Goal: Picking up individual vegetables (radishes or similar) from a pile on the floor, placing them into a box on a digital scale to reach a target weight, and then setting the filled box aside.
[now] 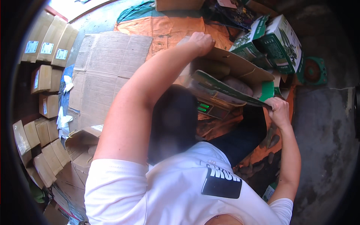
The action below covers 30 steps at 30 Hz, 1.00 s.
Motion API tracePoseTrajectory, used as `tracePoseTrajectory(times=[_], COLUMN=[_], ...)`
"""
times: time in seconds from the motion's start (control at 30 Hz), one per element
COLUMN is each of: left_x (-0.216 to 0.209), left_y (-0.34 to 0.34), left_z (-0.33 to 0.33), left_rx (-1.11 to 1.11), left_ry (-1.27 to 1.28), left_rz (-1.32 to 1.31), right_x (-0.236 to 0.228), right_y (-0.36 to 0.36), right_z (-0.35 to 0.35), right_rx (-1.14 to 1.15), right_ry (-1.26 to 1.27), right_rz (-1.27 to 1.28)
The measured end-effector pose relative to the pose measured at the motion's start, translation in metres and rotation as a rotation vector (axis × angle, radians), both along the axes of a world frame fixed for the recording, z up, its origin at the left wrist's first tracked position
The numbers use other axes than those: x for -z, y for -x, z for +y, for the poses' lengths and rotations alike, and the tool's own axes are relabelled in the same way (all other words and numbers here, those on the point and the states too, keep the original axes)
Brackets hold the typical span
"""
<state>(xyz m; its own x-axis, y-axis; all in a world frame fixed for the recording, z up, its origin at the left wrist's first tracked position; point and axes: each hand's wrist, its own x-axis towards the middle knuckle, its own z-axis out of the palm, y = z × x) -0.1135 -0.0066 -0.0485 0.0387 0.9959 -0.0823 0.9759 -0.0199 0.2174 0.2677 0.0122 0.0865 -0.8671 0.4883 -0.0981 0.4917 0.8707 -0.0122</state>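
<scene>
Holding the open box, your left hand is clenched on its far edge and your right hand on its near right corner. It sits between them, stiff card, brown inside. Round lumps inside are hard to make out behind the green flap. A lit scale and wrinkly orange sheet are near.

Left hand fingers curl over the far edge of an open brown-and-green cardboard box; right hand fingers grip its near-right corner. Between them, inside, lie brownish rounded items. A green-lit display sits left of the right fingers; a flattened brown corrugated sheet, left of the left.
</scene>
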Motion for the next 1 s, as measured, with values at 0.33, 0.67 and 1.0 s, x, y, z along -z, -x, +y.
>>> tracePoseTrajectory(times=[0.33, 0.67, 1.0], left_x=[0.014, -0.005, -0.041], left_y=[0.165, 0.323, 0.363], left_z=[-0.144, -0.394, -0.550], left_rx=[-0.424, -0.697, -0.531], left_ry=[0.046, 0.219, 0.466], left_rz=[0.110, 0.520, 0.609], right_x=[-0.012, 0.072, 0.142], right_y=[0.177, 0.353, 0.376], right_z=[-0.013, -0.159, -0.330], right_rx=[-0.518, -0.762, -0.747], right_ry=[-0.138, 0.103, 0.571], right_rz=[-0.010, -0.110, 0.052])
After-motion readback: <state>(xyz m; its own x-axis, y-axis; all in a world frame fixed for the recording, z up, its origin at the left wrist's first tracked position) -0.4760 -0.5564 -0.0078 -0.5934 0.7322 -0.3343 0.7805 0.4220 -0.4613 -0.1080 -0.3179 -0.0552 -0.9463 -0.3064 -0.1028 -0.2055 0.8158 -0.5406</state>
